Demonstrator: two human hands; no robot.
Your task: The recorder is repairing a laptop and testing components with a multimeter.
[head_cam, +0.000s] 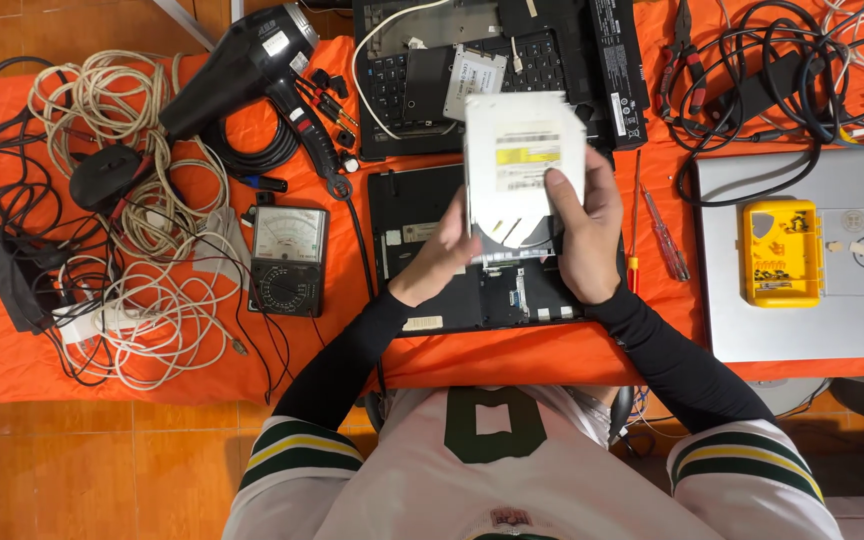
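Note:
Both my hands hold a flat silver optical drive [522, 150] with a yellow label, lifted above an opened black laptop base [422, 250] on the orange cloth. My right hand [584, 225] grips the drive's right side, fingers over its top face. Under the drive's lower left edge my left hand [447, 250] supports it. A second opened black laptop with its keyboard [402, 80] lies behind the drive, and a small silver solid-state drive [474, 80] rests on it.
A black hair dryer [242, 70], an analog multimeter [287, 260] and tangled white and black cables [142, 250] lie left. Two screwdrivers [652, 230], pliers [682, 60], a closed silver laptop [802, 320] and a yellow parts box [780, 252] lie right.

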